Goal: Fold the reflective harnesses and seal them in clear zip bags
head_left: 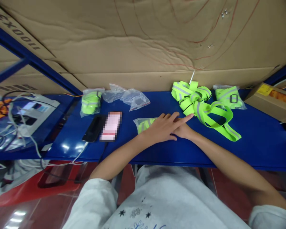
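My left hand (pixel 162 128) lies across the top of my right hand (pixel 184 131), over the blue table. The left fingers are stretched out and apart, with one pointing right towards the loose neon-yellow reflective straps (pixel 199 105). Most of the right hand's fingers are hidden under the left hand, so I cannot see whether they hold anything. A clear plastic bag with a folded neon-yellow strap (pixel 144 125) pokes out from behind my left hand and wrist. Whether either hand touches this bag is not visible.
Bagged straps lie at left (pixel 91 102) and right (pixel 230 98). Clear plastic bags (pixel 133 98) rest at the back. Left of my hands are a black phone (pixel 93 128) and a lit phone (pixel 111 126). A cardboard box (pixel 262 101) stands at right; cables (pixel 33 140) cross the left side.
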Demonstrator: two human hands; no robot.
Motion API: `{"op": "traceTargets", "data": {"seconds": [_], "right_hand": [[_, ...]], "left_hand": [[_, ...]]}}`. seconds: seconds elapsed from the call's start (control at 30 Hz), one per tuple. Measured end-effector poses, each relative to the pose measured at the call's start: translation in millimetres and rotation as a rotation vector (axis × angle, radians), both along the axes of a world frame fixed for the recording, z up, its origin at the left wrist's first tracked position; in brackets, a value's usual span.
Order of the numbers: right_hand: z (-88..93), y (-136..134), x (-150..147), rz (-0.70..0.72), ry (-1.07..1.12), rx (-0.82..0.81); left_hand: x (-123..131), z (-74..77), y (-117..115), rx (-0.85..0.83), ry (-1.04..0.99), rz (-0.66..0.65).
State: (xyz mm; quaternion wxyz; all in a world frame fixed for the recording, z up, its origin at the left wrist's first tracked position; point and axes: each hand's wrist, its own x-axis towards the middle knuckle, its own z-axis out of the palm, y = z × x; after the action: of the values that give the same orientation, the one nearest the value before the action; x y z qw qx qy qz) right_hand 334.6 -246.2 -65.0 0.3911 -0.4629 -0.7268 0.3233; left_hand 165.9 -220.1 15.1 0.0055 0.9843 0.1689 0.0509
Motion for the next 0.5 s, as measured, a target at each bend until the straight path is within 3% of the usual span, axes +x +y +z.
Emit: {"op": "traceTargets", "data": {"seconds": [0.07,0.17,0.3,0.43,0.5], "right_hand": [[4.6,-2,1,0.080,0.032,0.003],[14.9,-4,1,0.141,0.150,-0.042],[18.8,-6,-3,0.053,0.285,-0.132],[14.5,-6,-1,-0.197,0.202,-0.144],[15.1,-7,1,-0.198,0.215,-0.194]], "left_hand": [[-14,11.2,12,-0.159,-0.062,-0.048],[-36,24.2,35,-0.284,-0.062,0.123],[-52,20.4,60,-0.574,0.108,0.276],[-51,6.2,64,-0.543,0.005,0.324],[-49,2.8,61,-0.490,-0.075,0.339]]}}
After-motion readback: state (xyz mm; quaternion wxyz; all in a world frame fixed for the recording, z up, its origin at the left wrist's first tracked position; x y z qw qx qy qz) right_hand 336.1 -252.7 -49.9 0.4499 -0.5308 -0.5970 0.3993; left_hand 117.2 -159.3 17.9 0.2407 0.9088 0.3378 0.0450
